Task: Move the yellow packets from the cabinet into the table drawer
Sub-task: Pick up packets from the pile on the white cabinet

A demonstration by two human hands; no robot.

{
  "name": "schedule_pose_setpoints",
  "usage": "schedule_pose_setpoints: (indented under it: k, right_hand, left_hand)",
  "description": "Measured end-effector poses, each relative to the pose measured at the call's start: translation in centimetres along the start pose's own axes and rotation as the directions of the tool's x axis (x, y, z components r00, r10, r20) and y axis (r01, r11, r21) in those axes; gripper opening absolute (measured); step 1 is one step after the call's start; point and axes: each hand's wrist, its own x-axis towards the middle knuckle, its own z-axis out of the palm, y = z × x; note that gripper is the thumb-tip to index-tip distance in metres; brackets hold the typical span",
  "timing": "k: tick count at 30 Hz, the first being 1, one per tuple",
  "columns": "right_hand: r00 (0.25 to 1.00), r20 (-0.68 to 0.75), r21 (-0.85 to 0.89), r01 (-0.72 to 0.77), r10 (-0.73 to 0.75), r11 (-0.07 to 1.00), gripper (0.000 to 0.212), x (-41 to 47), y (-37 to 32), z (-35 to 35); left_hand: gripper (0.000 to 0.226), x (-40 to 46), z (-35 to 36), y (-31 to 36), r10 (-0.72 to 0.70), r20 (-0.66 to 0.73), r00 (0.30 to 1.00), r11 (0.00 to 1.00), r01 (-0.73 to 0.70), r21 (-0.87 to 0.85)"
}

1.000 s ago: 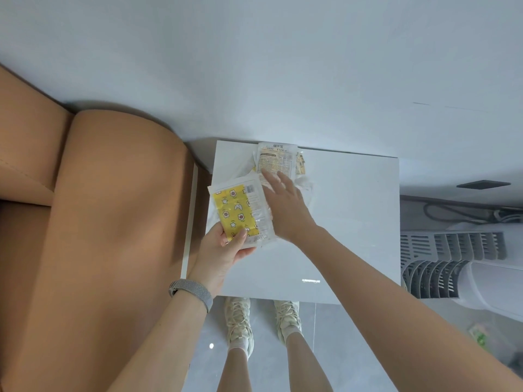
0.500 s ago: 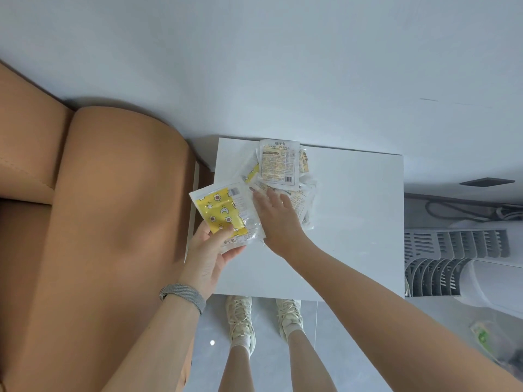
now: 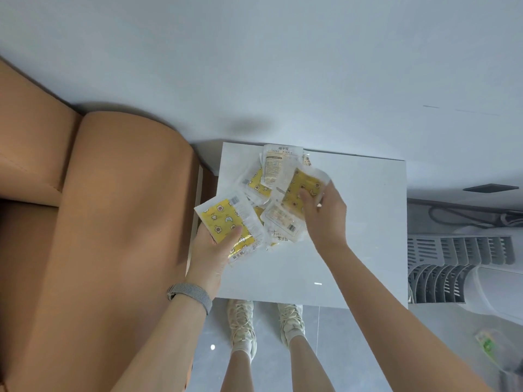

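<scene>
Head view: left hand (image 3: pixel 210 253) gripping one yellow packet (image 3: pixel 226 222), right hand (image 3: pixel 325 210) pinching another (image 3: pixel 304 188) off the pile (image 3: pixel 271 193) between — slick film, likely slippage.

A white glossy table top (image 3: pixel 353 236) carries the things, with its far edge close to the wall. On its far-left part lies a loose heap of yellow packets (image 3: pixel 276 190), overlapping one another, some showing the yellow patterned face and some the pale printed back. The near and right parts show bare surface.
</scene>
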Motion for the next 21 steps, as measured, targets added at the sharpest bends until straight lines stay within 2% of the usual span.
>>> schedule_pose_setpoints:
  k: [2,4,5,7,9,11,13,16,19,21]
  right_hand:
    - [0.991,0.023,0.190,-0.131,0.129,0.973,0.012,-0.7,-0.7,-0.9]
    - [0.958,0.192,0.340,-0.269,0.213,0.901,0.005,-1.5,-1.1,-1.6]
    - [0.925,0.302,0.394,-0.340,0.229,0.854,0.010,-2.0,-1.2,-1.8]
    - [0.853,0.472,0.392,-0.431,0.225,0.813,0.018,-3.0,-1.3,-1.8]
    - [0.816,0.533,0.306,-0.433,0.224,0.848,0.019,-4.0,-1.1,-1.3]
    - [0.840,0.491,0.205,-0.371,0.233,0.905,0.017,-4.5,-1.2,-0.4]
    - [0.890,0.396,0.131,-0.297,0.225,0.946,0.017,-4.4,-1.5,0.2]
    - [0.940,0.287,0.093,-0.221,0.186,0.971,0.016,-3.7,-2.2,0.5]
    - [0.983,0.098,0.000,-0.158,0.158,0.987,0.019,-2.2,-1.0,0.8]
    - [0.976,0.011,-0.088,-0.218,0.220,0.972,0.039,-1.0,0.7,1.5]
  left_hand:
    - [0.044,0.1,0.3,0.0,0.012,0.008,1.000,0.997,-0.012,0.072]
    - [0.046,0.2,0.8,0.0,-0.010,0.030,1.000,0.995,0.007,0.102]
    - [0.043,0.1,1.2,0.1,-0.043,0.043,0.998,0.996,0.040,0.084]
    - [0.036,0.2,1.8,0.1,-0.140,0.069,0.988,0.990,0.140,0.011]
    - [0.037,-0.1,2.1,0.3,-0.246,0.128,0.961,0.967,0.252,-0.037]
    - [0.042,-0.4,2.4,0.6,-0.272,0.186,0.944,0.960,0.279,-0.012]
    - [0.036,-0.5,2.5,0.8,-0.216,0.186,0.959,0.975,0.222,-0.011]
    - [0.038,-0.5,2.7,1.3,-0.117,0.097,0.988,0.993,0.117,0.007]
    - [0.042,-0.1,2.0,1.1,-0.091,0.040,0.995,0.996,0.092,-0.016]
    - [0.044,0.0,1.5,1.1,-0.068,0.028,0.997,0.997,0.069,-0.034]
